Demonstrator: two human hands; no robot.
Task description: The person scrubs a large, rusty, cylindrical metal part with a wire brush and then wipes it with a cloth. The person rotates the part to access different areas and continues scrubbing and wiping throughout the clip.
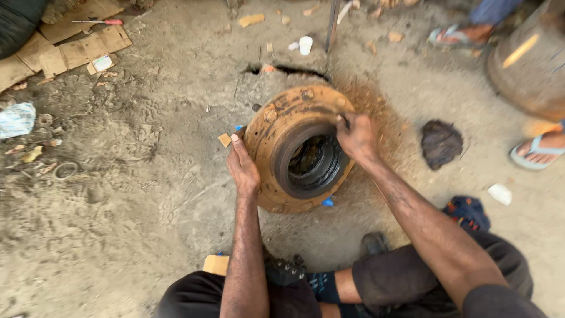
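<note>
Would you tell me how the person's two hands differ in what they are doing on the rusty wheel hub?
The left hand lies flat against the rusty hub on its outer rim; the right hand is curled at the upper edge of the dark centre bore, gripping something small I cannot identify. Both touch the hub.

Rusty orange-brown wheel hub [276, 126], round flanged disc with raised central ring, dark greasy bore open toward camera, bolt holes along far rim, tilted on dusty ground mid-scene, rust dust spread just right and far of it
</note>
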